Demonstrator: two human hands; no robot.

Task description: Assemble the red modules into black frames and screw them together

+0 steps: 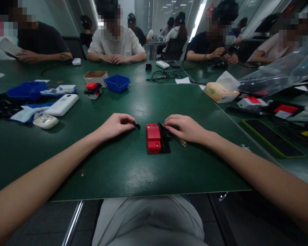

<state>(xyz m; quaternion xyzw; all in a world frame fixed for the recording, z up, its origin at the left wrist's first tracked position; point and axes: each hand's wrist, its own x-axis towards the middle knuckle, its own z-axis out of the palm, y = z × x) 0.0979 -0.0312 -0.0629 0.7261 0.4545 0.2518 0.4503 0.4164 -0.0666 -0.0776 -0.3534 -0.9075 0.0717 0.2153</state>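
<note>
While the left hand (115, 124) pinched a small black piece (137, 125), the red block (153, 138) lay between hands on the desk (128, 174). Right hand (186, 128) loosely curled beside it; could not tell any grip.

I have room across the worktop (143, 102) between red block (153, 138) and blue bin (117, 84); rightward, the tissue box (220, 93) obstructs

Loose, creased pale grey cloth (149, 222) covers the lap; the slender forearms (74, 160) and hands (116, 126) are bare.
</note>
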